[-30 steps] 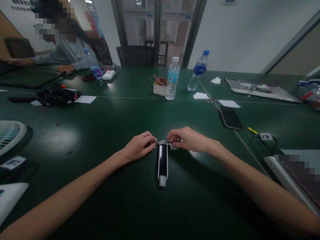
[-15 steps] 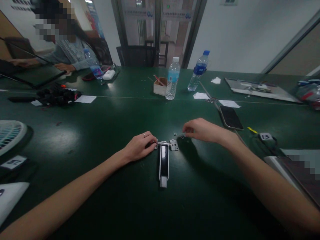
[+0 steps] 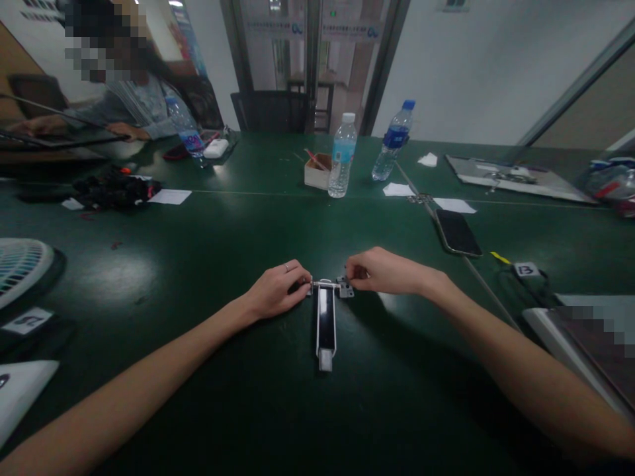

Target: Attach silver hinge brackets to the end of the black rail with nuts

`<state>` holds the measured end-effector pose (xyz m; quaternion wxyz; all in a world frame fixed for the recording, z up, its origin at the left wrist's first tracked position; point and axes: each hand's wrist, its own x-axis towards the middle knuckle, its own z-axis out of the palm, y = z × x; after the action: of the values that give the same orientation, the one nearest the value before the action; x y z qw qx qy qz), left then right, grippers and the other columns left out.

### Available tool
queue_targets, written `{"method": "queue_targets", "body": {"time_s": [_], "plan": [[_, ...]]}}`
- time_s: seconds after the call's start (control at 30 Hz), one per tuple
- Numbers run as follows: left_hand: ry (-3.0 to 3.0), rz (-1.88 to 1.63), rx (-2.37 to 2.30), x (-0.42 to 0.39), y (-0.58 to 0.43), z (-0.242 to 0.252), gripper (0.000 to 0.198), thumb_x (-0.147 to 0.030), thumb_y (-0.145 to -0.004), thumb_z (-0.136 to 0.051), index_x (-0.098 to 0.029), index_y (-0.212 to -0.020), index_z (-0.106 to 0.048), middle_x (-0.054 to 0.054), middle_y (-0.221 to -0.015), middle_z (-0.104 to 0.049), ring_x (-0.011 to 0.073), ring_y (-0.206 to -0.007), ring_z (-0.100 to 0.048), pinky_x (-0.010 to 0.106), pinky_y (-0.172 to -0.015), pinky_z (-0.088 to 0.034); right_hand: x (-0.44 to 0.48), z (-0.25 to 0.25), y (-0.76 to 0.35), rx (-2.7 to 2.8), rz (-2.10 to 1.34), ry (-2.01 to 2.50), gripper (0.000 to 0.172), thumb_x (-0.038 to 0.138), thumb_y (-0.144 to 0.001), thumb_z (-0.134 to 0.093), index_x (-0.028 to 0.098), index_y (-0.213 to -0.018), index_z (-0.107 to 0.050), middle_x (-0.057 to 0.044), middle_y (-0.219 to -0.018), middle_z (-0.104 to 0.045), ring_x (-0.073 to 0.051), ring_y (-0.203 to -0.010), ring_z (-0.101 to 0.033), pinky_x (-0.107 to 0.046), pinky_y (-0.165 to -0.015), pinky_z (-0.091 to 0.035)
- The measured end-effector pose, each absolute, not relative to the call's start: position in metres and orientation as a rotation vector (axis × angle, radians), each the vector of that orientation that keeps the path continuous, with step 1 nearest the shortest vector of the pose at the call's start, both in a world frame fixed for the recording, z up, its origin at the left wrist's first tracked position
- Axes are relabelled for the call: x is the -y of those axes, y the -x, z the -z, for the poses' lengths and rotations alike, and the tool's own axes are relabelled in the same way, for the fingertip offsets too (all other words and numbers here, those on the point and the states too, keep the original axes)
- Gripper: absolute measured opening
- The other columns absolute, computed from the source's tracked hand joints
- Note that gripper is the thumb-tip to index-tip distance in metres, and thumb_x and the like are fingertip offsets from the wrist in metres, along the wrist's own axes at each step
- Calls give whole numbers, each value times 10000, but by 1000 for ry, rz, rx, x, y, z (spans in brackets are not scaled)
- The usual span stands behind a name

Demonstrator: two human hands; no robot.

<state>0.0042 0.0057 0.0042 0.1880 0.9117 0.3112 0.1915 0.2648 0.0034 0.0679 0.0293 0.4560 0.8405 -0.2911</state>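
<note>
A long, narrow device [image 3: 325, 320] with a black face, a silver frame and a pale block at its near end lies on the dark green table. A thin metal rod crosses its far end, with a small metal bracket [image 3: 346, 291] with holes at the right. My left hand [image 3: 280, 287], with a ring, is closed on the left bracket [image 3: 310, 285], of which only an edge shows. Just over the right bracket, my right hand [image 3: 374, 270] is pinched, its fingertips at the plate. Whatever is between those fingers is hidden.
Ahead stand a clear water bottle [image 3: 342, 155], a small box [image 3: 317, 173] and a blue-capped bottle [image 3: 394, 140]. A phone [image 3: 457, 233] lies to the right, a white basket [image 3: 22, 271] to the left. A person sits at the far left by black cables [image 3: 116, 187].
My right hand has moved left and slightly nearer, from the small loose parts to the right bracket. My left hand stays in place. The person's dark equipment at the far left has shifted.
</note>
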Motion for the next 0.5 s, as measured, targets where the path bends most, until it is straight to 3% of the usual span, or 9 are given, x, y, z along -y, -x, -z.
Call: {"method": "queue_targets", "body": {"time_s": [0.5], "plan": [[-2549, -544, -863, -6, -4, -4, 168, -224, -923, -501, -124, -1006, -606, 66, -965, -567, 134, -736, -539, 245, -626, -464, -4, -63, -261, -2627, 1092, -1368, 171, 305, -845, -603, 159, -909, -666, -20, -819, -676, -117, -673, -589, -243, -587, -395]]}}
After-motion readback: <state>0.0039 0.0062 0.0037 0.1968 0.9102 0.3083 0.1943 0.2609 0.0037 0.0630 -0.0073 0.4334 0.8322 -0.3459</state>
